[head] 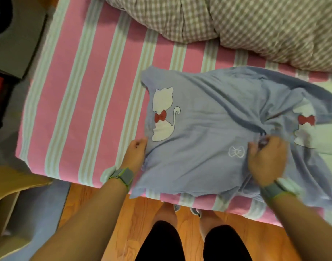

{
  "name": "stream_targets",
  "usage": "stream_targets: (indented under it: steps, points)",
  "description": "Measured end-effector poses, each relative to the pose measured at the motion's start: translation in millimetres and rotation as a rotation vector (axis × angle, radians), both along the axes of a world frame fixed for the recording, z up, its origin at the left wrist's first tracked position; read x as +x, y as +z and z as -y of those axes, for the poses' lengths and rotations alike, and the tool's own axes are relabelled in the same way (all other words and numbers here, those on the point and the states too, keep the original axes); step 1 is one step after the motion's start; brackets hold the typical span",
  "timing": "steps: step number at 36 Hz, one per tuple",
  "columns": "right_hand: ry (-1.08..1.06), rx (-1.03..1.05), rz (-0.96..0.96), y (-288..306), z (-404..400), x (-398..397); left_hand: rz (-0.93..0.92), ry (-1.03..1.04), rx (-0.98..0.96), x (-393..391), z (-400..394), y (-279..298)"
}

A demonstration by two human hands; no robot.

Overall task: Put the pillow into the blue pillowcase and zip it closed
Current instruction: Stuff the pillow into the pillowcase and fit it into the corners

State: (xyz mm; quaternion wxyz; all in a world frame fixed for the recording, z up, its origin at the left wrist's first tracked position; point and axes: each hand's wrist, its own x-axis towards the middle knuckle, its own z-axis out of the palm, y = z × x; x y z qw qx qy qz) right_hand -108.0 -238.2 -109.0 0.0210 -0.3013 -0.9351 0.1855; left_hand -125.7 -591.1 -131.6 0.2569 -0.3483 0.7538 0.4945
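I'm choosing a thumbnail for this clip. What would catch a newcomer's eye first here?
The blue pillowcase spread on the near edge of the bed, with its white cat wearing a red bow. Next, the pink striped sheet under it. The left hand holds the pillowcase's left edge, the right hand bunches cloth towards its right side, and a checked quilt lies behind.

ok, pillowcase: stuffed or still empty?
Cannot tell for sure. The blue pillowcase lies mostly flat and wrinkled on the striped bed; no pillow is visible. Left hand and right hand grip its near edge.
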Motion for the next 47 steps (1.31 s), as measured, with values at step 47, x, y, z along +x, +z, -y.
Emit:
stream_targets:
  steps: [47]
  points:
    - [-0.97, -0.982, 0.113, -33, -30, 147, 0.044, 0.109, -0.143, 145, -105, 3]
